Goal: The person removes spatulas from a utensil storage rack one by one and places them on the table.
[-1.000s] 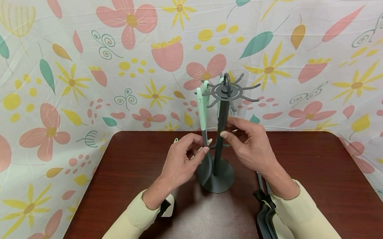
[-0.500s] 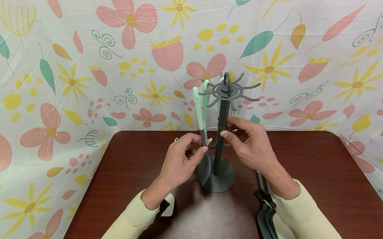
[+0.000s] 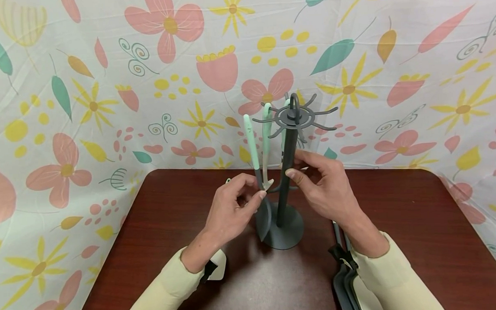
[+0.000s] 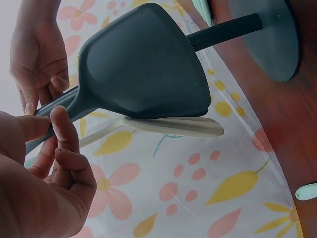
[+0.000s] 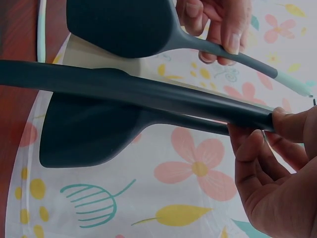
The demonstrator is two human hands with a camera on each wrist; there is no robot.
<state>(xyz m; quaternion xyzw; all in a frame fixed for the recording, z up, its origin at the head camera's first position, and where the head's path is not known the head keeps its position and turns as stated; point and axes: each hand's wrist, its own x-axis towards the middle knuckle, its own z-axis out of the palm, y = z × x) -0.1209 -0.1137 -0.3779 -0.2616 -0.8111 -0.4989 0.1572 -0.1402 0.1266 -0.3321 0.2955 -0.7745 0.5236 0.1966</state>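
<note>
A dark turner with a mint handle (image 3: 251,141) is pinched at its neck by my left hand (image 3: 231,208). Its broad dark head (image 4: 143,62) hangs downward, and the handle top stands left of the nearest hook tip, apart from it. My right hand (image 3: 324,184) grips the dark pole of the utensil stand (image 3: 289,160), thumb in front and fingers behind. On the stand hangs a mint-handled utensil (image 3: 266,136) with a cream head (image 4: 173,126). Behind the pole hangs another dark turner (image 5: 94,131), its handle mostly hidden in the head view.
Dark utensils (image 3: 343,284) lie on the brown table (image 3: 419,240) beside my right forearm, partly covered by it. A mint handle end (image 4: 307,192) lies on the table at left. Behind the table hangs a floral cloth (image 3: 106,87). Several hooks ring the stand's top.
The turner's mint handle has moved left, from the hook tip to a spot apart from it, and tilts more. My left hand shifted slightly left; the right hand stays on the pole.
</note>
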